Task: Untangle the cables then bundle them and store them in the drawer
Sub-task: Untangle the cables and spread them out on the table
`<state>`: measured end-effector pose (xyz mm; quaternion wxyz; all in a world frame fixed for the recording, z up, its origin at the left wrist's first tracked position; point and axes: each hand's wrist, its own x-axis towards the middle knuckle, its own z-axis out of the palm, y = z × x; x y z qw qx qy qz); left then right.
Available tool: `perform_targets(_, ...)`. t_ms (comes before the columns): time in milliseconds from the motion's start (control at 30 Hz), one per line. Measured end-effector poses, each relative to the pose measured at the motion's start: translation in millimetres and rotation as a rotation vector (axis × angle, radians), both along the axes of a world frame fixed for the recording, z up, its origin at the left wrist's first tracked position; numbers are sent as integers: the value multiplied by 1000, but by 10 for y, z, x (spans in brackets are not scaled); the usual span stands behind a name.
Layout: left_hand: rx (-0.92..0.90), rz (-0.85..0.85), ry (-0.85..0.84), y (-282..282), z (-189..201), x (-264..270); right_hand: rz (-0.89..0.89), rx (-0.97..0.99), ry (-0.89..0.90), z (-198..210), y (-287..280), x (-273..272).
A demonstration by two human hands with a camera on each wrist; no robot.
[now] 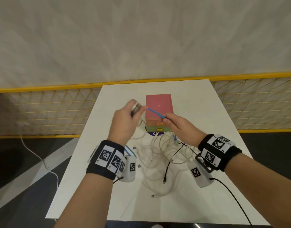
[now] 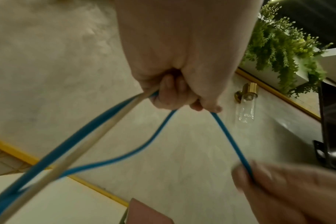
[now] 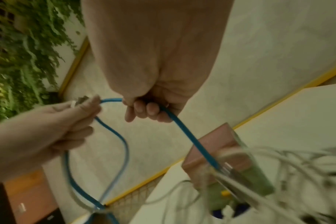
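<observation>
- Head view: both forearms reach forward over the white rectangular table (image 1: 199, 102), and each wrist wears a black band with printed square markers.
- The left hand (image 1: 125, 119) is raised above the table, its fingers curled around a loop of the thin blue cable (image 1: 155, 113) and a blurred plug end.
- The right hand (image 1: 179, 127) pinches the same blue cable between thumb and fingers; a short straight piece runs between the two hands.
- Behind the hands stands the small plastic drawer box with a pink top and a green lower drawer (image 1: 158, 106). The tangled pile of white and black cables (image 1: 159, 155) lies on the table between the wrists.
- Left wrist view: the left hand (image 2: 182, 60) is closed as a fist on the blue cable (image 2: 226, 134) and a pale cable (image 2: 98, 133), which hang down in loops.
- Right wrist view: the right hand (image 3: 153, 75) holds the blue cable (image 3: 186, 133) with curled fingers; the cable goes down to the pile beside the drawer box (image 3: 220, 145).
</observation>
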<state>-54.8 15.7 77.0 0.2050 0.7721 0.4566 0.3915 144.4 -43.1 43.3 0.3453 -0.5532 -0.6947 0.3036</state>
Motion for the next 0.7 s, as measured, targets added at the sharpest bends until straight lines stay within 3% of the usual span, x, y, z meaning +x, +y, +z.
perform_targets(100, 32, 157, -55, 38, 16, -93, -18, -40, -8, -109, -36, 53)
perform_targets(167, -15, 58, -34, -17, 11, -50, -21, -28, 6, -90, -36, -11)
perform_targets(267, -108, -115, 162, -109, -42, 91, -5, 31, 25, 51, -15, -158)
perform_targets(367, -51, -89, 154, -57, -28, 58, -1, 15, 24, 66, 7, -120)
perform_targets(433, -17, -72, 112, -10, 15, -30, -2, 7, -37, 7, -10, -46)
perform_targets(567, -83, -109, 241, -14, 27, -175, 21, 50, -368, 17, 49, -36)
perform_targets(633, -120, -66, 235, -26, 13, -268, 68, -83, -388, 182, 166, -122)
perform_targets(700, -147, -18, 199, -65, 1, -376, 7, -87, -353, 377, 398, -246)
